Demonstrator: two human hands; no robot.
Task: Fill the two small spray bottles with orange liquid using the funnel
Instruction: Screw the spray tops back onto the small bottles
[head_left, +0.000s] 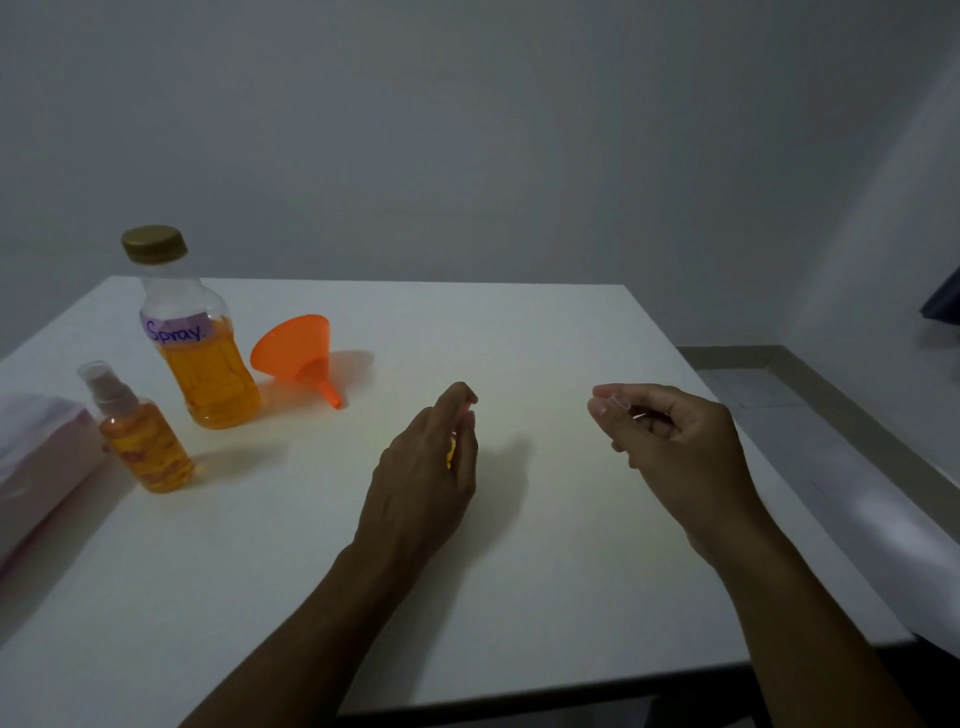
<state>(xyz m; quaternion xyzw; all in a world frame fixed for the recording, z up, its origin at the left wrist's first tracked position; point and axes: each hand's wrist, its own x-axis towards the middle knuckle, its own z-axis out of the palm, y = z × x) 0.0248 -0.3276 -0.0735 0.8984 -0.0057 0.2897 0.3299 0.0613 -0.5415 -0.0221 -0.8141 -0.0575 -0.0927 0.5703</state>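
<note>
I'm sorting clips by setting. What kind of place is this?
Probably a plain indoor room set up as a small work spot, not a kitchen or lab: a bare white table against an unadorned grey wall, with a tiled floor to the right.

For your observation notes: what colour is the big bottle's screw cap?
Gold screw cap, head view.

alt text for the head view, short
Two bare hands hover over a white table: the left hand curls around something orange, mostly hidden; the right hand pinches a small clear cap. At left stand a capped "Spray" bottle, a filled spray bottle and a tipped orange funnel.
</note>
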